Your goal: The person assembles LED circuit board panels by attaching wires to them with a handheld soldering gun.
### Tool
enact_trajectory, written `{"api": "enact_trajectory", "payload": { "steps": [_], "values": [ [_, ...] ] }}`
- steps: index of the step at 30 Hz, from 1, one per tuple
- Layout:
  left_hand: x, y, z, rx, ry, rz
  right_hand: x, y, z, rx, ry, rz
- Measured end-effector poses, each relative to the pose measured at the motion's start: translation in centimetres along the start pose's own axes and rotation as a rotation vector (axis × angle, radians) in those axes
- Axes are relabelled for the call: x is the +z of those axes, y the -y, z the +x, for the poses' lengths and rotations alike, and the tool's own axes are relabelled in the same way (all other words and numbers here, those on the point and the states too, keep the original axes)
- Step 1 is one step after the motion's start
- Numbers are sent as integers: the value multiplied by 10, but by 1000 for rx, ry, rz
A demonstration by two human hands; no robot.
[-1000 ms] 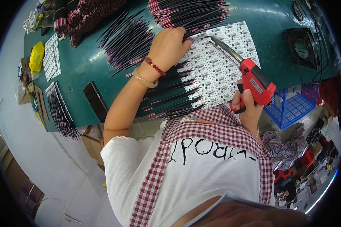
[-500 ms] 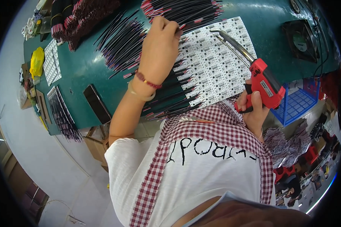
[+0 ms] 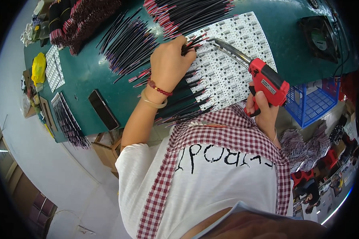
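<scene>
My left hand (image 3: pixel 169 63) is closed on a black wire with a red end, at the left edge of a white circuit board panel (image 3: pixel 243 51). Other wires lie around the fingers, so how many it holds is unclear. My right hand (image 3: pixel 265 115) grips a red soldering gun (image 3: pixel 269 85) by its handle. Its long metal tip points left and sits close to the wire ends by my left fingers; whether it touches them I cannot tell. Below my left hand, a row of black wires (image 3: pixel 179 109) reaches onto the panel's left edge.
Loose black wires (image 3: pixel 129 47) lie left of my hand, and a red-ended pile (image 3: pixel 187 16) lies beyond. A phone (image 3: pixel 103 109), wired strips (image 3: pixel 70 123) and a yellow bag (image 3: pixel 39 67) are at left. A black fan (image 3: pixel 319 40) stands at right, above a blue crate (image 3: pixel 313 103).
My left hand has come nearer, from the far wire pile to the panel's left edge. The soldering gun has shifted left, its tip now beside my left fingers.
</scene>
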State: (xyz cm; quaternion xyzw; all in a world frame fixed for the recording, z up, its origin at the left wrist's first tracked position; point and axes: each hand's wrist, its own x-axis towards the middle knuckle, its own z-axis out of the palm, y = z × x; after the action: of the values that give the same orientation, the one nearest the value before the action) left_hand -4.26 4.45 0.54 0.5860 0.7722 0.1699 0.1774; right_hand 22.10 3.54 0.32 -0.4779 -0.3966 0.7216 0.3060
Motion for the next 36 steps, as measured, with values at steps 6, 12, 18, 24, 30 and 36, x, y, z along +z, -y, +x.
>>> {"api": "enact_trajectory", "payload": {
  "steps": [6, 12, 18, 24, 30, 36],
  "values": [
    [-2, 2, -1, -21, 30, -20, 3, 1, 2, 54, 25, -75],
    [-8, -7, -7, 29, -5, -1, 2, 1, -10, 24, 40, -143],
    [-6, -17, -15, 57, -41, 11, -3, 2, -21, -44, 26, -118],
    [-6, -17, -13, 45, -29, 16, 0, 5, -21, -20, 0, -103],
    [-6, -16, -12, 80, -44, 8, -6, 1, -21, -48, 43, -110],
    [-6, -15, -11, 52, -18, 27, -6, 5, -25, -46, -12, -48]
  ]
}}
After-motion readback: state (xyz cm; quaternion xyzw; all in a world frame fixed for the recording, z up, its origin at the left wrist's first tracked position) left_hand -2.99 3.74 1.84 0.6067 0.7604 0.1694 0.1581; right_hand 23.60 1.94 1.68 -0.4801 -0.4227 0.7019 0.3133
